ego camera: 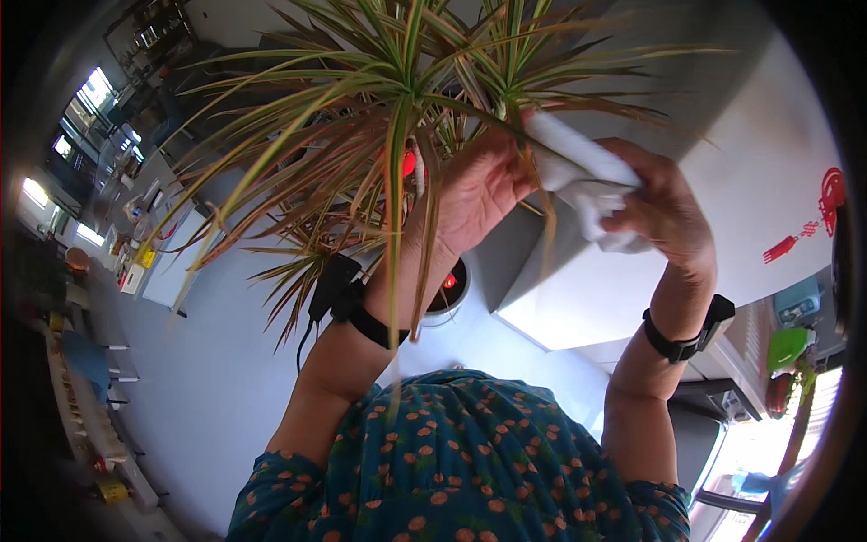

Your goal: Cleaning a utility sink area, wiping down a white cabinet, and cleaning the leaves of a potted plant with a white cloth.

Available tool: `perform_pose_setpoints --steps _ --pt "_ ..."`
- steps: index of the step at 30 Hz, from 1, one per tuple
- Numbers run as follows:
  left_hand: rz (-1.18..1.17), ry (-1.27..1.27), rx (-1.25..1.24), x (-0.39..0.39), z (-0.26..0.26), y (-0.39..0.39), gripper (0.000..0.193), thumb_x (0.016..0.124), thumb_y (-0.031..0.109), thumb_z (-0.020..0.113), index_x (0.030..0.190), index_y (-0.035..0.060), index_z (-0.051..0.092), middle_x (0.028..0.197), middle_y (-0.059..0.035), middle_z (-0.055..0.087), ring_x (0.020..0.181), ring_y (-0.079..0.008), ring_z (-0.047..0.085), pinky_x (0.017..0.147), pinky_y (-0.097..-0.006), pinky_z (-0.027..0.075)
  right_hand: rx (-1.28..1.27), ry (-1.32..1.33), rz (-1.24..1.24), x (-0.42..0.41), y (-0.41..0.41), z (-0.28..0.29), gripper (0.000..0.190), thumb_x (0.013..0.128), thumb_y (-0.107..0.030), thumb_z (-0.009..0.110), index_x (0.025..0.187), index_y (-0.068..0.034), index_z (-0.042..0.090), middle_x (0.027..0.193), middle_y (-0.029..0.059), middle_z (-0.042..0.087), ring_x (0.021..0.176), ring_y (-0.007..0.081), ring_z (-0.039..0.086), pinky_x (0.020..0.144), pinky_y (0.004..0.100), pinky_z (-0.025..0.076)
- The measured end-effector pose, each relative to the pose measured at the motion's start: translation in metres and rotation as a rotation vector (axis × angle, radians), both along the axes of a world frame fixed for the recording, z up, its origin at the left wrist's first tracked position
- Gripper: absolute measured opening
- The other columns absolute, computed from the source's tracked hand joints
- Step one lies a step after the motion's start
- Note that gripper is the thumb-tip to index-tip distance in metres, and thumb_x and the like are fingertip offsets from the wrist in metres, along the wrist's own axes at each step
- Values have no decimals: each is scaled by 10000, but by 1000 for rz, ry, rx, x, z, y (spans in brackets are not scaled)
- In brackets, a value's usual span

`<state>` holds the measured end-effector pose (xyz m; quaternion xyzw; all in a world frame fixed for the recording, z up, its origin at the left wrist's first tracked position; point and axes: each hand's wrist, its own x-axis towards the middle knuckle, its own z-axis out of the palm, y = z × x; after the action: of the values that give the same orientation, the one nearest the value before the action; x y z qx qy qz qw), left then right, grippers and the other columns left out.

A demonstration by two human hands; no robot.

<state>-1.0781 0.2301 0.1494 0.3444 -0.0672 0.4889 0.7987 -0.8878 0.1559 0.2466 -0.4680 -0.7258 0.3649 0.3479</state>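
A tall potted dracaena [406, 95] with long, narrow green and reddish leaves rises before me. My right hand [660, 196] grips a crumpled white cloth or tissue [586, 162], which lies against a leaf near the plant's right crown. My left hand [481, 183] is among the leaves just left of the cloth, its fingers curled at the leaf; whether they pinch it is hidden. Some leaves hang down over my left forearm. Below my hands stands the round plant pot [450, 311], with a red ornament in it. Another red ornament [408, 162] hangs by the stem.
A large white cabinet or panel [609, 291] stands close on the right, with a red hanging decoration [823, 210]. At far left are a cluttered table [169, 271] and a blue chair [87, 359]. A dark chair [698, 433] is at lower right.
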Motion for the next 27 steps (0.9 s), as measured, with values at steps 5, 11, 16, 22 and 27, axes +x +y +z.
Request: perform_pose_setpoints --steps 5,11,16,22,27 --pt "101 92 131 -31 -30 15 408 877 189 534 1234 7 459 1249 -183 478 1100 -281 511 975 -404 406 2 611 255 45 21 -51 613 536 -21 673 1133 35 546 984 83 613 863 174 581 833 266 442" --pt "203 434 -285 -21 -116 23 356 864 165 555 1131 -59 484 1148 -196 516 1046 -323 535 954 -443 422 346 -401 -488 8 70 -136 502 663 -91 621 1158 -141 554 944 139 640 877 255 622 756 343 495" --pt "85 376 -313 -7 -139 16 321 863 183 552 1115 -3 481 1064 -161 558 1004 -311 555 901 -418 456 41 -632 -304 -15 63 -160 457 629 -99 599 1086 -116 595 868 136 638 777 231 612 718 339 488" --pt "-8 456 -352 -39 -155 -16 299 860 218 538 1064 0 539 1057 -150 574 929 -284 589 856 -399 473 -386 -437 183 -12 45 -153 441 582 -122 611 1017 -52 613 817 143 628 744 254 598 672 337 483" --pt "122 589 -589 -82 -186 -36 199 810 197 592 902 22 617 843 -123 640 771 -225 630 717 -325 518 -390 -223 192 -34 44 -151 497 614 -102 612 1108 -60 571 821 147 622 742 242 585 683 323 466"
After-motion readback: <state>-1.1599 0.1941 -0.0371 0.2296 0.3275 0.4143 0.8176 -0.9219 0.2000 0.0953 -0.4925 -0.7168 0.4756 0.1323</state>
